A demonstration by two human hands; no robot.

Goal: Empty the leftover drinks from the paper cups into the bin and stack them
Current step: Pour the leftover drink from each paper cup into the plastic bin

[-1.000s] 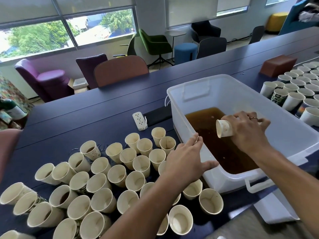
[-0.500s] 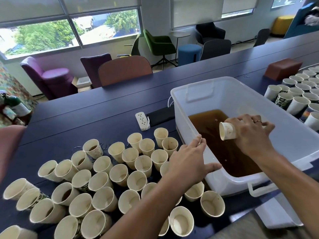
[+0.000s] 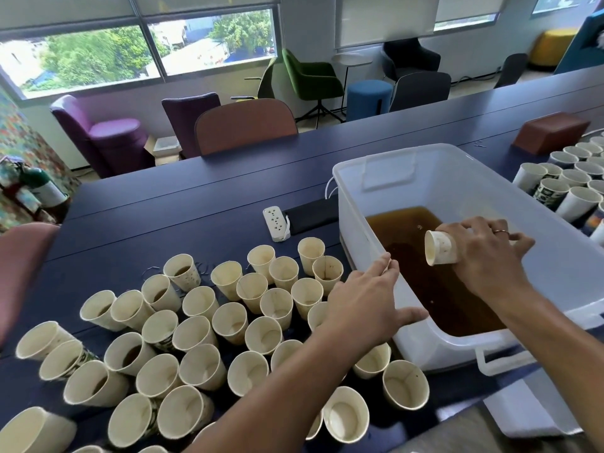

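Our left hand hides several paper cups beneath it; whether its fingers grip one, we cannot tell; right-edge cups are cropped

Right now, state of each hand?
Left hand: open, fingers straight, over the paper cups beside the bin.
Right hand: holding a paper cup tipped over the bin.

Right hand grips a paper cup tipped on its side over brown liquid in the white plastic bin. Left hand reaches, fingers extended, over clustered paper cups on the dark blue table.
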